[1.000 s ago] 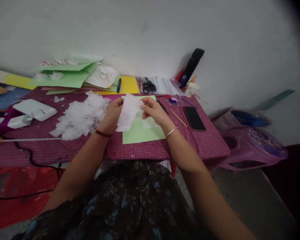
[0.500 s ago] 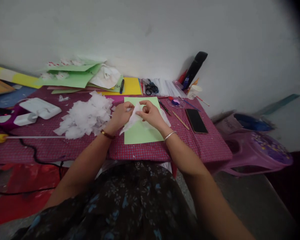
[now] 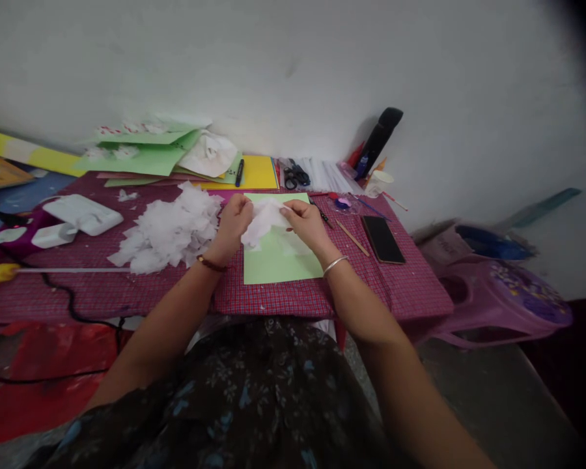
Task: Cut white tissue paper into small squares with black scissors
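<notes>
Pinched tissue (image 3: 265, 220): gripped by its edges between left hand (image 3: 235, 225) and right hand (image 3: 305, 225), mid-frame; not laid flat.
Green sheet (image 3: 273, 267): partly covered by the tissue; a faint pale patch (image 3: 295, 245), perhaps another piece, is seen at its right.
White pile (image 3: 170, 225): heaped at centre left, many pieces left; only one is seen in hand.

Checked-cloth table (image 3: 283, 301), white scraps (image 3: 168, 228), green sheet (image 3: 278, 267), phone (image 3: 383, 240)
</notes>
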